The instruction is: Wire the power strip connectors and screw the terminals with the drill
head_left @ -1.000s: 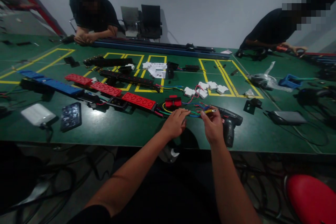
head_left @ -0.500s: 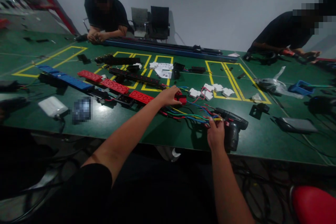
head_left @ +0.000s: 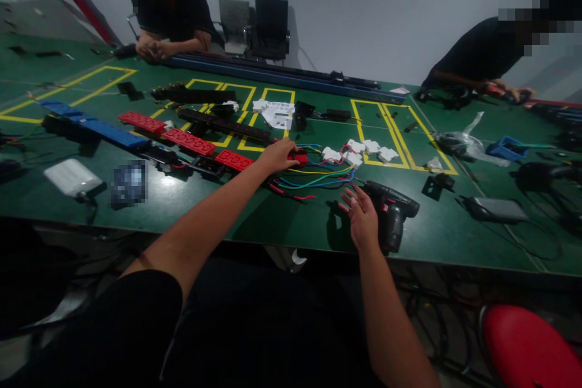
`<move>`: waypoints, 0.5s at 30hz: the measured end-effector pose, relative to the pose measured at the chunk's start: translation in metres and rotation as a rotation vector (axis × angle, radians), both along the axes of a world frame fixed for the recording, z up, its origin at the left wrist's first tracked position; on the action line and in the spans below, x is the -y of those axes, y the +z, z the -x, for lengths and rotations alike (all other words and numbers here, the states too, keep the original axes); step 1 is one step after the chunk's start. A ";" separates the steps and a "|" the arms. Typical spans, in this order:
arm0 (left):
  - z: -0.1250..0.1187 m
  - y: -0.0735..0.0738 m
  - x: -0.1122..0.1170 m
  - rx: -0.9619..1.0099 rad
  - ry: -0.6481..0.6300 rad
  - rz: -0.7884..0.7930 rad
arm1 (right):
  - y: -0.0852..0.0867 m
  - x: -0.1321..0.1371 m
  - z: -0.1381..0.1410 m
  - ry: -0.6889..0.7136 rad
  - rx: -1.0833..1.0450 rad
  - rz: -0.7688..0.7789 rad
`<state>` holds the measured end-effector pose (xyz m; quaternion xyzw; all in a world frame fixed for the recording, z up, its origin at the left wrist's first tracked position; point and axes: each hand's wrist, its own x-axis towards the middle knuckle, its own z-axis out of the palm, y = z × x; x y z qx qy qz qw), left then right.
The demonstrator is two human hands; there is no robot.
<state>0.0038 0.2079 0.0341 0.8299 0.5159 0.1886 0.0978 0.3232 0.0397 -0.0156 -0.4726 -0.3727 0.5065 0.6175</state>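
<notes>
My left hand (head_left: 278, 156) is closed around a small red block (head_left: 299, 160) at the right end of the row of red socket modules (head_left: 188, 140). The fingers partly hide that block. From it, a bundle of green, blue, yellow and red wires (head_left: 318, 183) runs to the right over the table. My right hand (head_left: 364, 218) is beside the wire ends, palm turned up and fingers apart, with nothing visibly held. Just right of it lies a black cordless drill (head_left: 393, 209). Behind the wires are several white plastic pieces (head_left: 352, 159).
A blue socket strip (head_left: 97, 130), a white box (head_left: 73, 178) and a black socket strip (head_left: 222, 124) lie on the green table (head_left: 200, 209). Printed paper (head_left: 275, 112) lies mid-table. A blue bin (head_left: 507, 148) stands at right. Two people sit and work across the table.
My right hand has let go of the wire ends and drawn slightly down, its fingers spreading. The wires now rest looser. My left hand stays on the red block; the whole view has shifted slightly.
</notes>
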 end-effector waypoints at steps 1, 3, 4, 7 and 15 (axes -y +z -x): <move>0.002 0.000 -0.001 0.003 0.013 0.018 | -0.001 0.001 0.001 0.001 0.015 0.001; 0.007 0.000 -0.002 0.007 0.023 0.050 | -0.003 0.002 0.003 0.001 0.054 0.008; 0.009 0.000 -0.001 0.004 0.020 0.058 | -0.003 0.002 0.003 0.002 0.078 0.014; 0.016 -0.003 0.006 -0.009 0.017 0.048 | -0.003 0.002 0.005 0.000 0.149 0.033; 0.026 -0.013 0.024 0.024 0.092 0.060 | 0.001 -0.003 0.006 0.016 0.272 0.049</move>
